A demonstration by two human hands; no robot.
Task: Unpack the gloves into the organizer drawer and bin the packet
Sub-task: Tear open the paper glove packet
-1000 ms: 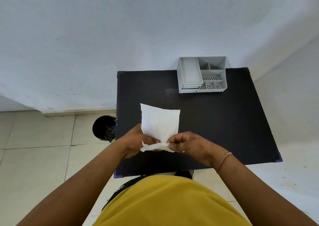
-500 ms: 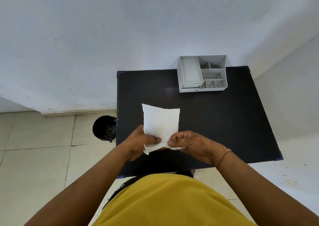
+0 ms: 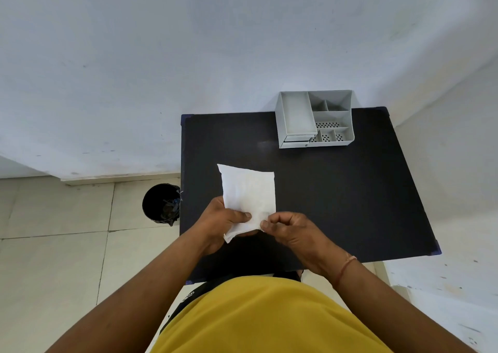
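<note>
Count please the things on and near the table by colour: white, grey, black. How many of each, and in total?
White: 1, the packet, pinched by the left hand and the right hand.
Grey: 1, the organizer.
Black: 2, the table and the bin on the floor.
Total: 4

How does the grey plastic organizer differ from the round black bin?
The grey plastic organizer is boxy, split into compartments, and sits on the black table at its far edge. The round black bin is a single dark cavity standing on the tiled floor left of the table. Both are open-topped.
</note>
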